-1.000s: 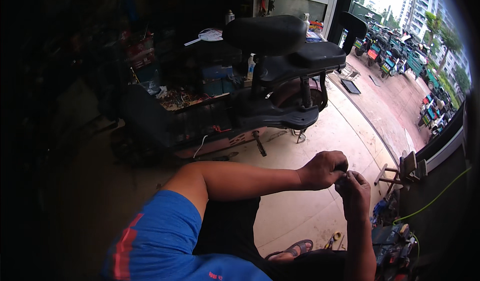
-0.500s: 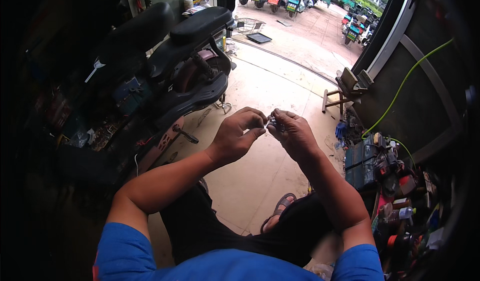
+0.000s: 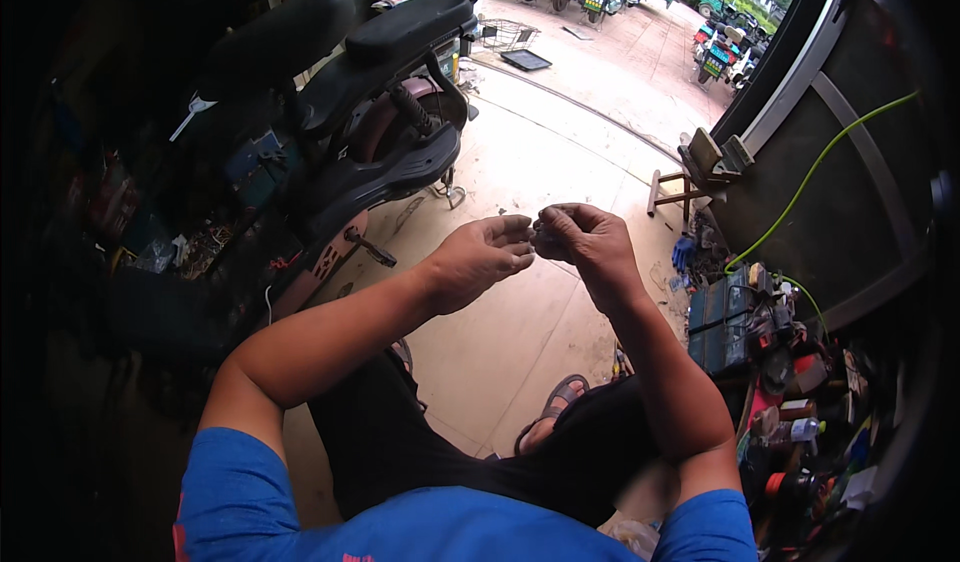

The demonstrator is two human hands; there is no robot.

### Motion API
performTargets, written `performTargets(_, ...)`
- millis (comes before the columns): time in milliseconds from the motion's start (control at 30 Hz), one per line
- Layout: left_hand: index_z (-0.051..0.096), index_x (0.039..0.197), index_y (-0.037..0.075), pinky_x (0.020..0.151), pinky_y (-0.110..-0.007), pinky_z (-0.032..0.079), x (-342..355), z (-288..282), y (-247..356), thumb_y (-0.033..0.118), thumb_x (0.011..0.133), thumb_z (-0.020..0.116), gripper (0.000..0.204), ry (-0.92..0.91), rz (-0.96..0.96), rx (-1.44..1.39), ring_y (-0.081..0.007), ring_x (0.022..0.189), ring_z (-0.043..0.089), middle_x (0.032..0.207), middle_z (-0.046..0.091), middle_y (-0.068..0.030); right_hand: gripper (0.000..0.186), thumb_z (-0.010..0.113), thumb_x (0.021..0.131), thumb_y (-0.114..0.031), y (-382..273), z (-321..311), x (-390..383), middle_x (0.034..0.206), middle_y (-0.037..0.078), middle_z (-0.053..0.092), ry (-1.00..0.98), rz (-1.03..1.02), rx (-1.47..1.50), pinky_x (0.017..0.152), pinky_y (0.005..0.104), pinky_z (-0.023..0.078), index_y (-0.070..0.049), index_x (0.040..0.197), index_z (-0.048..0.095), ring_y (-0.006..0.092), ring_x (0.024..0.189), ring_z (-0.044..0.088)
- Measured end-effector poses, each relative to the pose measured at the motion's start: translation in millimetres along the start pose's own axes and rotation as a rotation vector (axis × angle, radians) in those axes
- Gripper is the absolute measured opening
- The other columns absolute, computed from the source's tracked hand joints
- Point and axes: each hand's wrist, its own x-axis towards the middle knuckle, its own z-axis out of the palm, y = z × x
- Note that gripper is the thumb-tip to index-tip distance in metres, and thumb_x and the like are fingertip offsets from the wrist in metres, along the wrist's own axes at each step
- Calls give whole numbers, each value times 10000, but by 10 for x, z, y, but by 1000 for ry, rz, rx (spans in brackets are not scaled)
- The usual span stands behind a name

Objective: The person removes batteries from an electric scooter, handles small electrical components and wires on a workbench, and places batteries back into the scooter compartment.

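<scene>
Over the floor, in front of my knees, both hands are raised close together. My right hand (image 3: 592,247) pinches a small dark, greyish metal part (image 3: 541,234) between thumb and fingers; most of it is hidden, and its exact kind cannot be made out. Just to its left is my left hand (image 3: 480,262), its fingers stretched toward the part and its thumb apart from them. Nothing shows in the left hand, and whether its fingertips touch the part is unclear.
An electric scooter (image 3: 400,142) stands at the left. Beyond the doorway lie a black tray (image 3: 526,60) and a wire basket (image 3: 505,34). A small folding stool (image 3: 690,177) stands right, with a teal toolbox (image 3: 718,322) and cluttered bottles nearer. A green hose (image 3: 800,187) hangs alongside.
My left fingers have spread and straightened, drawing slightly back from the part. My right hand has risen a little, still pinching it. The view has shifted slightly.
</scene>
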Motion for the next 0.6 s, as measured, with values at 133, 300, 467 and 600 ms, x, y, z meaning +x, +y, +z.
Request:
performTargets(133, 468, 1443, -64, 1131, -333, 495, -59, 176, 80, -124, 873, 598, 588, -18, -70, -72, -232, 1239, 635, 1303, 622, -142, 293, 678, 987, -78, 117, -13, -18, 1082, 160, 759, -108, -225, -483, 878, 310, 584, 94, 1224, 662, 201, 985, 737)
performTargets(300, 534, 1336, -108, 1117, -345, 506, -13, 141, 52, -167, 858, 553, 482, 2, -61, -116, -232, 1182, 647, 1234, 628, -134, 272, 704, 920, -27, 8, 128, -156, 1016, 196, 753, 62, -371, -715, 847, 340, 589, 22, 1188, 698, 291, 912, 756)
performTargets(467, 606, 1245, -89, 1104, -347, 521, -6, 163, 74, -161, 881, 594, 371, -2, -76, -107, -237, 1150, 668, 1199, 666, -136, 138, 734, 907, -50, -30, 77, -133, 914, 148, 760, 56, -493, -752, 754, 324, 589, -26, 1038, 772, 239, 825, 755)
performTargets(600, 632, 1216, -68, 1092, -330, 528, 27, 176, 74, -103, 921, 658, 299, -11, -61, -167, -226, 1134, 675, 1176, 687, -124, 98, 729, 913, -49, -20, 70, -117, 903, 138, 762, 111, -577, -694, 716, 308, 587, -24, 988, 788, 215, 791, 753)
